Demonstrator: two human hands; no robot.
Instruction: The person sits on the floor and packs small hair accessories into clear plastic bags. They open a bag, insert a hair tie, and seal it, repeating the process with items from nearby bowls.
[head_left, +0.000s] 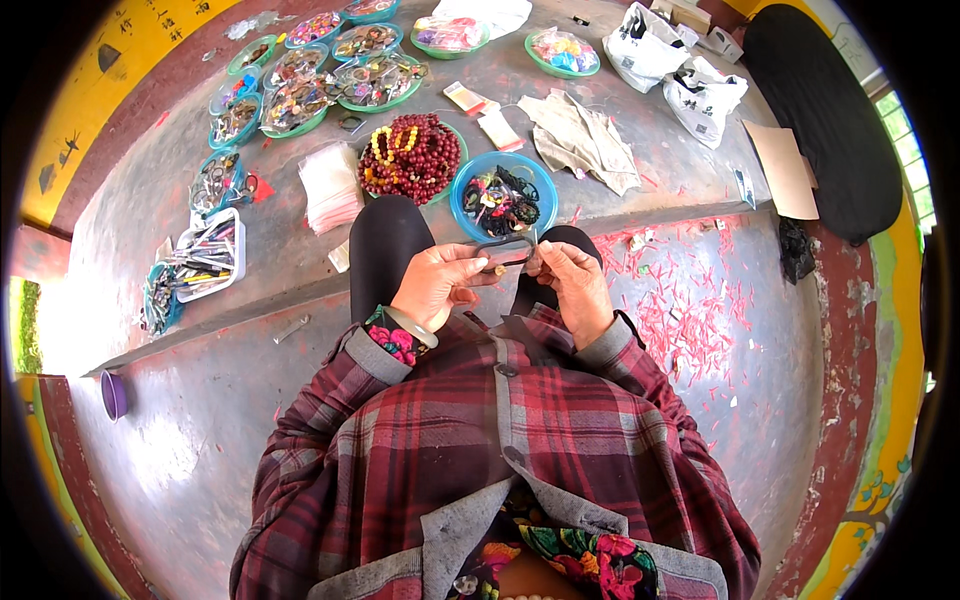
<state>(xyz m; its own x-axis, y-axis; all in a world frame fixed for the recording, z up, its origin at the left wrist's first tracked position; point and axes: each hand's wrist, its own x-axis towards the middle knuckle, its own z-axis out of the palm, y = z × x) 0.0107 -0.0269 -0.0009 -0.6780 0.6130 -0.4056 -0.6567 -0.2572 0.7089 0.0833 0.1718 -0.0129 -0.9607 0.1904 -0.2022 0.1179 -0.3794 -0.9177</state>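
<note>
Above my lap, my left hand (432, 287) pinches one end of a small, long dark-rimmed piece (508, 252), greyish inside; its exact kind is too small to tell. My right hand (573, 284) is closed at the other end, thumb and fingertips together. Just beyond both hands stands a blue plastic basin (462, 190) with black lacy pieces (512, 205) and small bright bits in it. Left of that, dark red bead strings (425, 160) with some yellow ones fill a green basin. A stack of clear plastic bags (331, 188) lies beside them.
Several basins of small trinkets (380, 80) crowd the raised ledge at the far left. A white tray of pens (236, 255) sits near its left edge. A beige cloth (582, 138) and white plastic bags (705, 98) lie right. Red scraps (690, 320) litter the lower floor.
</note>
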